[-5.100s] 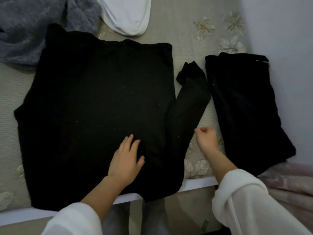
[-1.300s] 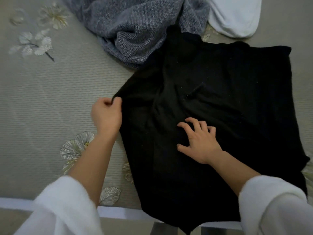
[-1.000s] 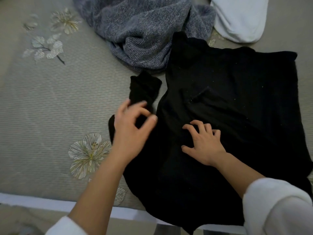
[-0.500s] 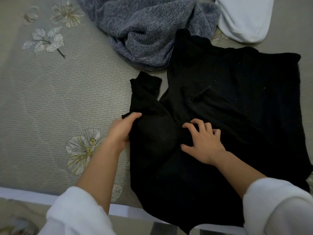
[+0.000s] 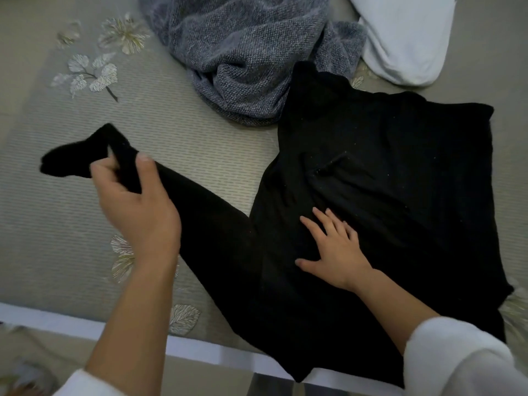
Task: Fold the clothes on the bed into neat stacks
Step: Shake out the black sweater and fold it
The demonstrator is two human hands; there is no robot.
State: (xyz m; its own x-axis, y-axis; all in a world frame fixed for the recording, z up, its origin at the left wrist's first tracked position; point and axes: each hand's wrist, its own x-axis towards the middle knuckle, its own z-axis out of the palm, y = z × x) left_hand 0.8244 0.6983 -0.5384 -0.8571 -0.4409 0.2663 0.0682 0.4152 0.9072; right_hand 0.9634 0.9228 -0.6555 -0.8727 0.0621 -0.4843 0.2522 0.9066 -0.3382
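A black long-sleeved top (image 5: pixel 400 181) lies flat on the bed (image 5: pixel 171 132), its hem hanging over the near edge. My left hand (image 5: pixel 134 201) grips the end of its left sleeve (image 5: pixel 200 212) and holds it stretched out to the left, above the bed. The cuff sticks out past my fingers. My right hand (image 5: pixel 334 250) presses flat on the body of the top with fingers spread.
A grey knitted garment (image 5: pixel 245 52) lies crumpled just behind the black top. A white cloth item (image 5: pixel 405 38) sits at the back right. The bed's white front edge (image 5: pixel 57 321) runs along the bottom, with floor below it.
My left hand took hold of the sleeve that was bunched beside the top and pulled it out straight to the left. My right hand stayed pressed on the top.
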